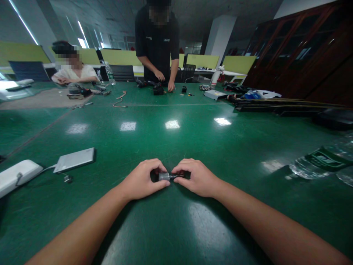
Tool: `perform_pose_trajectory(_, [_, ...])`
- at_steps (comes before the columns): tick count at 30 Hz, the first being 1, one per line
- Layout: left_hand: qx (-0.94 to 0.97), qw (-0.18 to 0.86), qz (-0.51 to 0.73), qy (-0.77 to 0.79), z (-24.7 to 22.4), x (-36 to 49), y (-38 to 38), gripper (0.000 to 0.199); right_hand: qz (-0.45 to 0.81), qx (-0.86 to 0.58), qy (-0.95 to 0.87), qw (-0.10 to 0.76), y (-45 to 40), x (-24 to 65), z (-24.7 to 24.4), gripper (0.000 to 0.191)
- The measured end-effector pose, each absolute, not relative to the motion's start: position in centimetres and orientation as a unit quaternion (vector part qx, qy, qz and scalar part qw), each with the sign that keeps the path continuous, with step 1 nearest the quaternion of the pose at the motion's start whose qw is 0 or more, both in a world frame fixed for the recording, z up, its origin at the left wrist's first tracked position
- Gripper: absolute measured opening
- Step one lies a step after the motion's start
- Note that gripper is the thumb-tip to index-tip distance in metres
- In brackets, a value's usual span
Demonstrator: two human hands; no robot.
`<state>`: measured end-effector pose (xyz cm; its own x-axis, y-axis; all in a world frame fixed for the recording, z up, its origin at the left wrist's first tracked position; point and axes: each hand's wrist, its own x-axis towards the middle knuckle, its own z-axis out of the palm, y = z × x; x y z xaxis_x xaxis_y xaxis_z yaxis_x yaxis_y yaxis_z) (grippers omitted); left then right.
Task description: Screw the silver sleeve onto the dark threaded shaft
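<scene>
Low over the green table (pixel 154 143), my left hand (pixel 145 179) grips a small grey metal cylinder (pixel 164 176) between thumb and fingers. From the cylinder's right end a narrower dark shaft (pixel 173 176) sticks out, and its exact kind is too small to make out. My right hand (pixel 197 177) pinches around the far end of that shaft, with thumb and fingertips closed on it. Cylinder and shaft lie in one line, roughly level, between the two hands. Fingers cover part of both pieces.
To the left lie a white power strip (pixel 22 175), a silver flat box (pixel 75 160) on a cable and a tiny metal piece (pixel 67 179). Clear plastic bottles (pixel 311 165) lie at right. Across the table one person (pixel 157 44) stands handling dark parts; another (pixel 74 73) sits.
</scene>
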<state>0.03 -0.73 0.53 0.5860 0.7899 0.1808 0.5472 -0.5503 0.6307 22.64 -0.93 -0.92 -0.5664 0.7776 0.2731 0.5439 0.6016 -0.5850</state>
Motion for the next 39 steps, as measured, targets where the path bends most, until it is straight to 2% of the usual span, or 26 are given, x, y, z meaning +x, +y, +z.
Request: perform_pose_trajectory(39, [0.852, 0.250, 0.224, 0.402, 0.33, 0.13, -0.71, 0.020, 0.213, -0.371, -0.873, 0.235, -1.09, 22.76, -0.45, 0.012])
